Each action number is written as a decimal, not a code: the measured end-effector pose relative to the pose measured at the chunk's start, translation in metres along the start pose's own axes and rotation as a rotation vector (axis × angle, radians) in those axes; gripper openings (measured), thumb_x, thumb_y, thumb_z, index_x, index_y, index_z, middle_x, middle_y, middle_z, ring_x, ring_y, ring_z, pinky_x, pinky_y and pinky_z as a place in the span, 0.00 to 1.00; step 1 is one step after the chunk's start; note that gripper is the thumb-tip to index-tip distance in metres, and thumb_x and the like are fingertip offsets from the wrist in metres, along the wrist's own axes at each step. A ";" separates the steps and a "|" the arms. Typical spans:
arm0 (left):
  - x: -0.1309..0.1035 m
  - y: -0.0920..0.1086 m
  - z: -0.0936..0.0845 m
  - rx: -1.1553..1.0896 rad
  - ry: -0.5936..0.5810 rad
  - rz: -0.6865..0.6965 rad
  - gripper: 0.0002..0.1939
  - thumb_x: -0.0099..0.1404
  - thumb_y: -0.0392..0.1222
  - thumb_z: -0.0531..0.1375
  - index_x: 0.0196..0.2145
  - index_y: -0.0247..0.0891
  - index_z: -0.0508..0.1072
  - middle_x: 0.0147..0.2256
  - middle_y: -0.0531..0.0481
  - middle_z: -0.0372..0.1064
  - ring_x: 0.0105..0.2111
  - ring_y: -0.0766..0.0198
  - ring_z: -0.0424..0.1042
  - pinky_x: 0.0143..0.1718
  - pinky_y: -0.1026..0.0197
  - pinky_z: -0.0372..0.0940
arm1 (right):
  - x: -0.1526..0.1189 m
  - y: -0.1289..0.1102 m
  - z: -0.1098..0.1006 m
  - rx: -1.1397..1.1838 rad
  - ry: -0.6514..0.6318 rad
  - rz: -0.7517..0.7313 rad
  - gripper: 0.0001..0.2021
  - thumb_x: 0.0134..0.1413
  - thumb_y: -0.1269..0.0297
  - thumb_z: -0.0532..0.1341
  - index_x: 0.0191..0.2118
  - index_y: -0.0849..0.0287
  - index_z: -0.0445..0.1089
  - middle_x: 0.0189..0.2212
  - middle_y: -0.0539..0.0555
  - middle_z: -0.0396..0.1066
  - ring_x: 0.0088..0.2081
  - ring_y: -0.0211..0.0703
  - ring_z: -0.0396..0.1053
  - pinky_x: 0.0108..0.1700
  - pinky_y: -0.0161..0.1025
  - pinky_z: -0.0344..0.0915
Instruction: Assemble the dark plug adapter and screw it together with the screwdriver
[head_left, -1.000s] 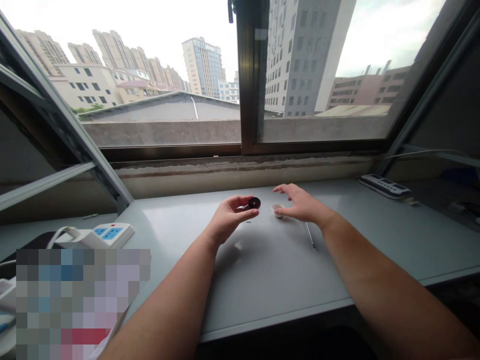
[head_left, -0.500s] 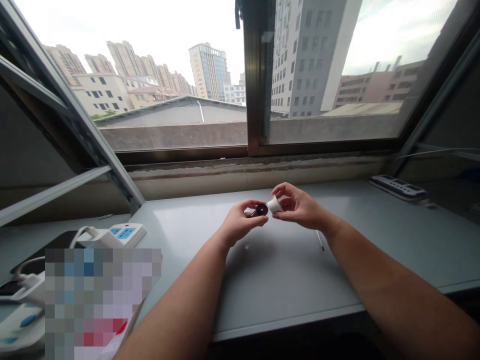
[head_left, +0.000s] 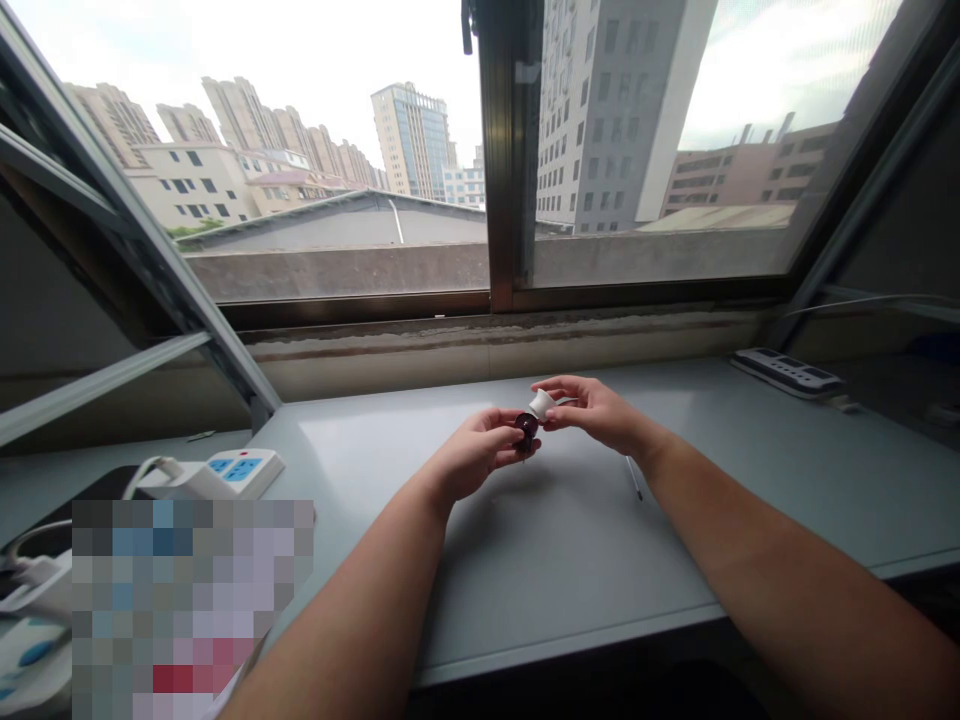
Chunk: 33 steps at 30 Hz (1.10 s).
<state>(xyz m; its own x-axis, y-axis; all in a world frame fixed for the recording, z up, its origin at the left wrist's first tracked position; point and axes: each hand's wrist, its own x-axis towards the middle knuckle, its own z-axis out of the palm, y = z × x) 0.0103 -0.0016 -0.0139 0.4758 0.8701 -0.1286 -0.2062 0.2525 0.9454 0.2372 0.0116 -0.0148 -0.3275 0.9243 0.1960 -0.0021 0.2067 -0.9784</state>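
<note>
Between thumb and fingers, my left hand [head_left: 487,450] holds a small dark round part [head_left: 526,428], brownish-black, with a lower piece hanging below its round face. Its exact kind I cannot make out. My right hand [head_left: 592,410] is closed on a small white flared cup-shaped piece [head_left: 541,404]. The white piece is just above and beside the dark part, very close to it; whether they touch I cannot tell. Below my right wrist, a thin screwdriver-like rod [head_left: 635,478] lies on the grey table [head_left: 570,560], partly hidden by the forearm.
A white power strip [head_left: 251,470] with blue sockets and a plugged-in adapter is at the left, beside a pixelated patch. Another power strip [head_left: 787,372] lies at the back right. A metal frame [head_left: 217,350] rises at the left, and a window [head_left: 337,270] stands behind the table.
My left hand has turned the dark part, so its lower piece now points down. My right hand has tilted the white piece and brought it above the dark part. The view has shifted slightly.
</note>
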 end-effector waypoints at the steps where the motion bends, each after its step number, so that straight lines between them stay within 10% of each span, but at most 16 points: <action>1: 0.000 0.000 0.000 0.006 -0.003 0.004 0.18 0.57 0.36 0.72 0.45 0.33 0.76 0.42 0.41 0.78 0.40 0.57 0.80 0.55 0.50 0.72 | 0.000 0.001 -0.001 -0.013 0.002 -0.001 0.26 0.49 0.58 0.74 0.55 0.56 0.75 0.47 0.57 0.76 0.40 0.43 0.78 0.51 0.51 0.78; 33: -0.002 0.003 0.005 0.353 -0.025 0.282 0.28 0.55 0.47 0.76 0.49 0.36 0.74 0.47 0.43 0.75 0.37 0.61 0.77 0.40 0.58 0.71 | -0.013 -0.024 0.023 -0.821 0.004 -0.494 0.14 0.53 0.68 0.69 0.47 0.53 0.75 0.38 0.52 0.69 0.37 0.42 0.70 0.42 0.39 0.67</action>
<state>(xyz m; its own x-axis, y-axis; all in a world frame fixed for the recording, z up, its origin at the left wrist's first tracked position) 0.0126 -0.0049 -0.0094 0.4638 0.8728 0.1519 -0.0282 -0.1569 0.9872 0.2202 -0.0128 0.0047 -0.4638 0.6732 0.5759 0.5241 0.7326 -0.4343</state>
